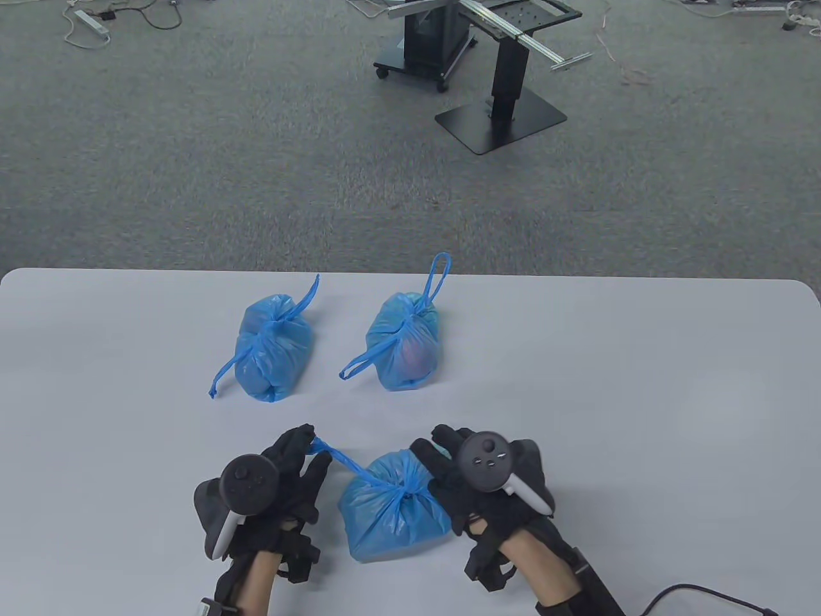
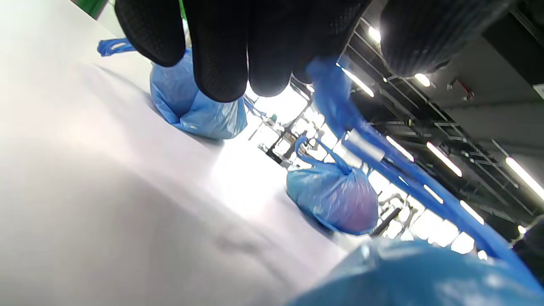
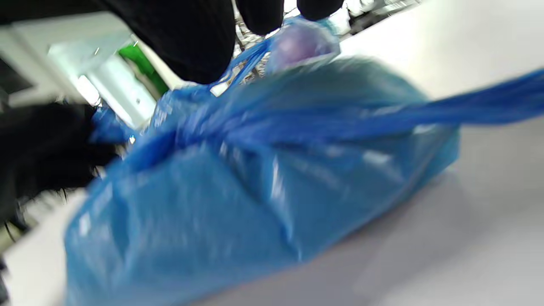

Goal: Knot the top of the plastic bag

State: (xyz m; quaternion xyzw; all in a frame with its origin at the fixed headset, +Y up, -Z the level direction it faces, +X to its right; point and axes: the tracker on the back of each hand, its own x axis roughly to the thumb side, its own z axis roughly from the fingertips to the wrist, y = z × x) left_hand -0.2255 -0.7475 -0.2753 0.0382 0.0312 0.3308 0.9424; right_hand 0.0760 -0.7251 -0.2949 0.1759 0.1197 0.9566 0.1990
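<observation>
We see grey carpet [image 1: 256,160] with a black stand [image 1: 507,96] beyond the white counter [image 1: 641,398]. Near its front edge lies the blue bag [image 1: 391,513]; our left hand [image 1: 282,475] pinches its handle strip [image 1: 340,459], our right hand [image 1: 462,475] grips the knot. Two tied bags [image 1: 272,350] [image 1: 407,350] lie behind it, one holding something pinkish.

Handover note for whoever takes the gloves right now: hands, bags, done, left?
Left hand: pinches one handle strand of the near bag, pulled taut to the left.
Right hand: fingers at the near bag's knot; its grip on the other strand is hidden.
Far-left bag and far-right bag lie farther back on the table, both tied.
Left: cinch the near bag's knot, release.
</observation>
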